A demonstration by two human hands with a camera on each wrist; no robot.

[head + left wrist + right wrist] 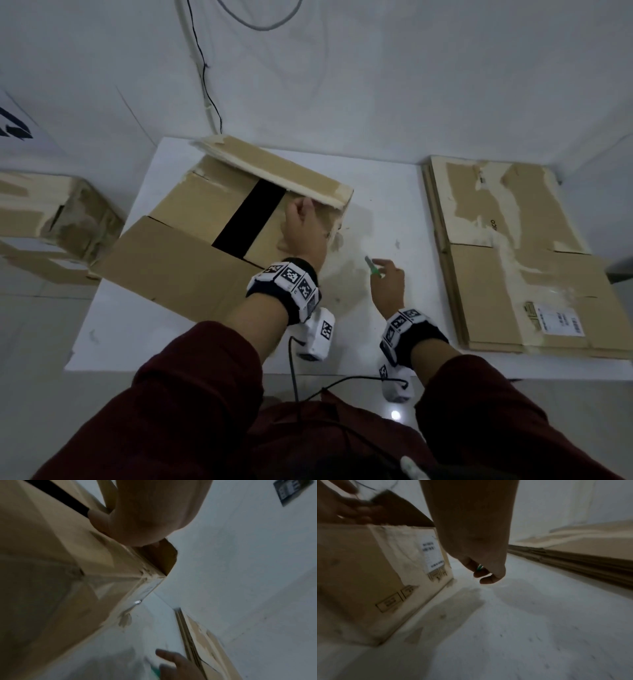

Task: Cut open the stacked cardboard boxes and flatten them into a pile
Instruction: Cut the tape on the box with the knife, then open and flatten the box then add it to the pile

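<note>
On the table (205,342), the left hand (305,229) grips the open box (212,219) by its far flap; the right hand (387,284) pinches a green cutter (373,267) just right. A rushed pull could bring the blade against the gripping fingers.

open box (191,219): matt brown corrugated cardboard; the far flap at 12 o'clock is rough and pale where tape has torn the paper skin; a flat black strip runs across the inner flaps.
box side (368,574): dull cardboard under cloudy clear tape, with a white paper label.
flattened pile (513,260): at 3 o'clock, matt cardboard sheets, surface peeled in ragged whitish patches, ribbed layered edges, a white paper label near the front.
tabletop (376,212): smooth white, faintly sheened, scuffed and speckled grey.
cutter (373,268): green, plastic-looking.
wristbands (287,284): black cloth carrying white hard blocks with printed markers.
sleeves (191,394): dark red soft cloth.
</note>
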